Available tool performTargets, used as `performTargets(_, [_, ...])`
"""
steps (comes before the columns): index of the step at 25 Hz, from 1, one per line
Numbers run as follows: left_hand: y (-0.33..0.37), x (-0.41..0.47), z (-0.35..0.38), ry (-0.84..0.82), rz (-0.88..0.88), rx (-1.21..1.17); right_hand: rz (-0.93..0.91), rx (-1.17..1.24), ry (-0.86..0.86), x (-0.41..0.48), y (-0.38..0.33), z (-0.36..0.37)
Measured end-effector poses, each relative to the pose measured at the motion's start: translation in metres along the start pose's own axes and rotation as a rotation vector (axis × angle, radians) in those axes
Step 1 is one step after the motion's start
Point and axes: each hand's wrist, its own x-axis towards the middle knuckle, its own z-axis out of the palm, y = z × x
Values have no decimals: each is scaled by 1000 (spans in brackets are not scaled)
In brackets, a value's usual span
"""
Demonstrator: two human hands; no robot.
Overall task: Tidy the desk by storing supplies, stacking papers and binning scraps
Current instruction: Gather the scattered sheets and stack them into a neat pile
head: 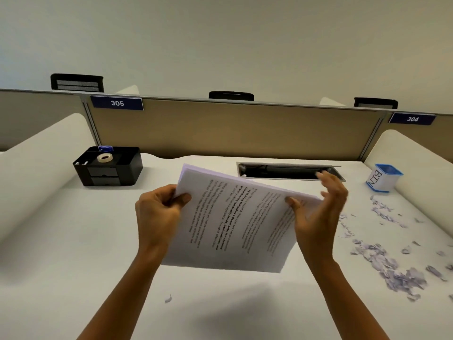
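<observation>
Above the desk's (73, 266) middle, the left hand (157, 217) and right hand (316, 217) are each pinching a side of the tilted paper stack (232, 222), its long axis running left-right between them, neither nearer

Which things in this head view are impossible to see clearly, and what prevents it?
- Stack of papers: printed text too blurred to read.
- Left hand fingers: hidden behind the sheets.
- Black organizer: lower drawer contents hidden by its closed front.
- BIN cup: inside hidden by its wall.
- Paper scraps: cut off by the right edge.
</observation>
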Motion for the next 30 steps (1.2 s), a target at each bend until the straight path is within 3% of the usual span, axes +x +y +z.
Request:
performTargets(2, [-13,-1,-3,-7,-108,-80,150,17,43,-11,13,-3])
performTargets(6, [-36,-6,3,-4,-234,-178,633,321,-189,-26,30,-4])
performTargets(20, [-101,-66,21,-19,-400,-178,672,290,-251,-76,50,-4])
performTargets(30, [-89,-59,21,27,-261,-174,674,367,-227,-67,45,-4])
